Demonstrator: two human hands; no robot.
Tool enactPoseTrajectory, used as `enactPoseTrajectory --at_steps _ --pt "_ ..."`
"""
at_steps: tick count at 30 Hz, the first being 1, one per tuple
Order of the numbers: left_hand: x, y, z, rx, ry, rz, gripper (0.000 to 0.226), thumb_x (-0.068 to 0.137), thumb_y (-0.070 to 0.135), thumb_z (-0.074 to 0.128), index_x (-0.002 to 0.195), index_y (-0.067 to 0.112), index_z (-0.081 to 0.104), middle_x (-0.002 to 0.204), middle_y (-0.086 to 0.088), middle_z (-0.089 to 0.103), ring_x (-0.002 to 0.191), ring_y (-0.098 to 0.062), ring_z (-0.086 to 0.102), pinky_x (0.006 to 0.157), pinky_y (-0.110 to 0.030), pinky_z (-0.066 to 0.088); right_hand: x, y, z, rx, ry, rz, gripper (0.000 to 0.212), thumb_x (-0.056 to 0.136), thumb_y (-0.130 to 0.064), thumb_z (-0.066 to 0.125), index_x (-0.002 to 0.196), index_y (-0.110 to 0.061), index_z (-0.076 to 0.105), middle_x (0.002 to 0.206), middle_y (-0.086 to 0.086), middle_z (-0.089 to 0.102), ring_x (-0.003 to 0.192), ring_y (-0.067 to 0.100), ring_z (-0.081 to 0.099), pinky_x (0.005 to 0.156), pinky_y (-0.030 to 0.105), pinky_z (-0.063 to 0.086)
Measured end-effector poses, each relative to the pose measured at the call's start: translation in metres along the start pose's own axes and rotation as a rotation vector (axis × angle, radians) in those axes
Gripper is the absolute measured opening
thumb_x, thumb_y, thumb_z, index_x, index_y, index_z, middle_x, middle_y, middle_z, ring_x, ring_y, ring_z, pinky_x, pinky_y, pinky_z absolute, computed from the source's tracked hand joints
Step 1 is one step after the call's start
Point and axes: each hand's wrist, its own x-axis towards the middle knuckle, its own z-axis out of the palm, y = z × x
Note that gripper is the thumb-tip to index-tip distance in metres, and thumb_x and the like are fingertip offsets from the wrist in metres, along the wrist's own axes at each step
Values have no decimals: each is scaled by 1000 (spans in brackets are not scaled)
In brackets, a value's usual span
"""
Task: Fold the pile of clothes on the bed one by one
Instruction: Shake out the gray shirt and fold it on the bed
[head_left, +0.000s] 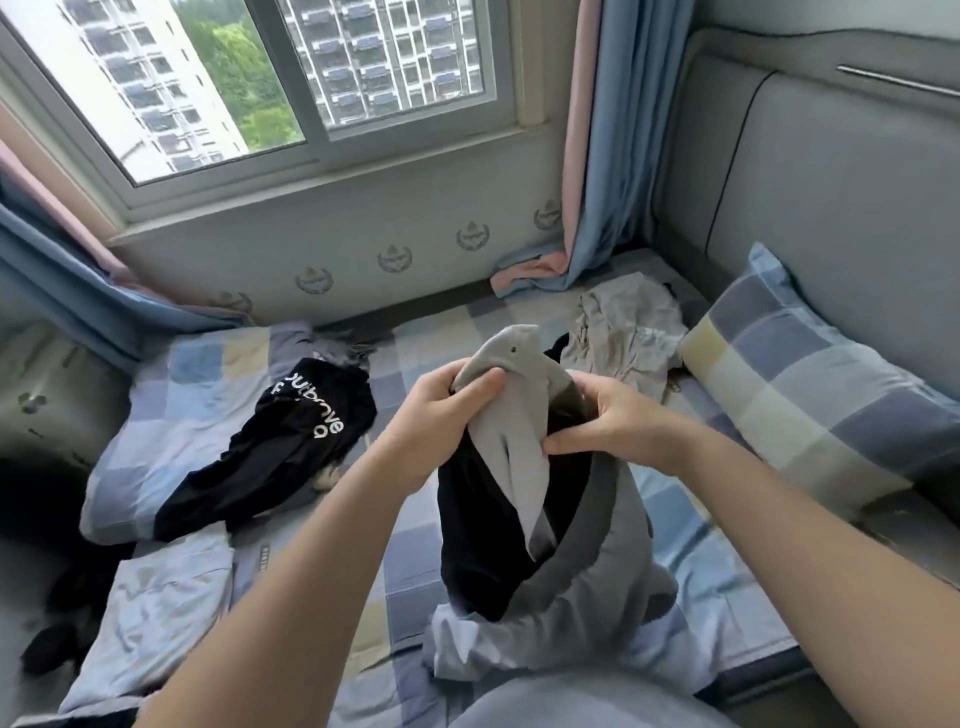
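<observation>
1. Dark clothing (49, 644): far left edge, bunched; detail too dim to tell.
2. Pale blue garment (156, 618): lies flat at the near left of the bed (426, 343), just beside the dark clothing.
3. Checked quilt (176, 384): heaped at the left of the bed, below the window (249, 88).
4. Black garment (280, 457): white lettering; sprawled across the quilt and touching it.
5. Left grip (441, 415): fingers curled, thumb pressed down; pinches the light grey upper part of the grey-and-black garment.
6. Grey-and-black garment (524, 467): the piece in work. It is held up over the middle of the bed between both grips and hangs downward. Its lower end rests on a pale cloth (467, 639) at the near edge.
7. Right grip (618, 421): thumb and curled fingers pinch the right side of the same garment, where grey meets black.
8. Crumpled pale garment (628, 332): on the bed beyond the grips, unfolded, near the checked pillow.
9. Blue-and-pink curtain (597, 156): hangs right of the window, hem pooled on the bed.
10. Checked pillow (810, 405): far right, lying against the grey headboard (841, 208).
</observation>
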Motion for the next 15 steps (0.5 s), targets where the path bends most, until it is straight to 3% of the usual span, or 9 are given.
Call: enactPoseTrajectory --at_steps 3,6,8,11,13,15 --pt "5 10 -3 -114 106 24 18 101 25 59 109 14 71 99 -6 75 93 -19 69 87 -38 55 -1 35 10 -166 3 120 24 76 -12 76 99 -7 70 94 2 74 89 11 68 83 33 55" --pt "13 17 -18 -183 208 64 25 99 31 62 109 10 71 109 -18 73 98 -26 69 91 -43 54 1 83 14 -151 87 198 42 65 -28 69 94 2 67 84 5 68 86 18 63 80 40 52" --pt "20 12 -32 -148 304 78 31 96 35 64 107 7 70 109 -21 72 96 -25 67 90 -43 54 2 96 16 -62 152 201 43 72 -26 72 99 7 67 87 9 69 89 22 63 84 43 51" --pt "28 -9 -46 67 415 4 32 90 32 64 106 5 63 94 -9 69 89 -20 63 82 -41 52 -1 71 22 43 233 167 18 92 -14 71 102 1 70 100 16 75 93 23 70 92 46 54" --pt "28 -24 -46 133 324 -75 32 88 23 68 117 13 58 108 1 69 100 -15 66 95 -38 53 5 51 19 138 324 107 14 94 -12 67 106 -4 72 103 17 75 97 26 72 91 40 55" --pt "22 -36 -37 188 181 -101 51 87 26 77 130 22 50 122 9 61 114 -8 61 104 -33 48 12 30 18 191 401 45 14 96 -11 65 106 -5 72 103 18 75 96 27 72 89 39 56"
